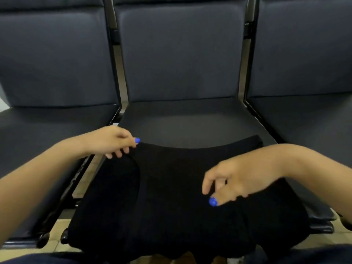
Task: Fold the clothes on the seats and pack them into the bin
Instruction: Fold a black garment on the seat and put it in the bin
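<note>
The black garment [171,197] lies spread on the middle seat [190,121], not yet folded, my left hand [110,141] pinching its far left corner, my right hand [232,181] hovering loosely curled and empty above it, no bin in sight.

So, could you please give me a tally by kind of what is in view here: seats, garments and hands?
Seats: 3, left, middle, right
Black garment: 1, spread on the middle seat
Hands: 2, left hand, right hand
Total: 6
</note>
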Demonstrator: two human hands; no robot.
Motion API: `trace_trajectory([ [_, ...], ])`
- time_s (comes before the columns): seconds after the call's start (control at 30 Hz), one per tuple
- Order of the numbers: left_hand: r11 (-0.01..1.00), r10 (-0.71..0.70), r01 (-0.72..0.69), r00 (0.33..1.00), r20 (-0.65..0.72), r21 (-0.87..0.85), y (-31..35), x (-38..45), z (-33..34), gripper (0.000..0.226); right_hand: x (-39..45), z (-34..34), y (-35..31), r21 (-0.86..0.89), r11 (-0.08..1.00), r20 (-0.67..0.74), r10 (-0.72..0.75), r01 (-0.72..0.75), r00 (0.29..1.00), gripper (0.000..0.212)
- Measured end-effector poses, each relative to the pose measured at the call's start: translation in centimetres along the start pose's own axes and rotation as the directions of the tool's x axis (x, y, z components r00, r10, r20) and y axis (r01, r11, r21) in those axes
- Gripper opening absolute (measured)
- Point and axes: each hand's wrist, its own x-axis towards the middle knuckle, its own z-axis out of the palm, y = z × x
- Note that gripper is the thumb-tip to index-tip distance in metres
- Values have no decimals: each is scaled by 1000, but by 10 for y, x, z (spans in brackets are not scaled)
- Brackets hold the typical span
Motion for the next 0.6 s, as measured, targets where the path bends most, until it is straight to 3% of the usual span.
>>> trace_trajectory([
  [0.07, 992, 8, 29, 954, -299, 120, -12, 29, 6, 22, 14, -13, 6, 30, 999, -162, -25, 30, 986, 34],
  [0.13, 975, 45, 56, 898, -437, 215, -30, 46, 20, 29, 31, -19, 23, 35, 998, -382, -29, 46, 924, 31],
  [0.2, 942, 46, 107, 897, -441, 317, -48, 54, 34, 40, 48, -19, 53, -3, 999, -556, 34, -44, 831, 34],
  [0.27, 894, 41, 144, 917, -398, 424, -61, 57, 43, 46, 60, -12, 84, -58, 974, -644, 130, -217, 754, 43],
  [0.4, 929, -70, 179, 944, -321, 324, -73, 60, 45, 50, 69, 3, 130, -82, 881, -554, 348, -465, 756, 70],
  [0.5, 952, -68, 166, 934, -351, 258, -75, 63, 45, 48, 73, 1, 142, -55, 861, -604, 374, -505, 704, 55],
  [0.6, 961, 0, 122, 897, -442, 247, -72, 61, 42, 31, 77, -5, 145, -20, 849, -707, 361, -528, 608, 52],
])
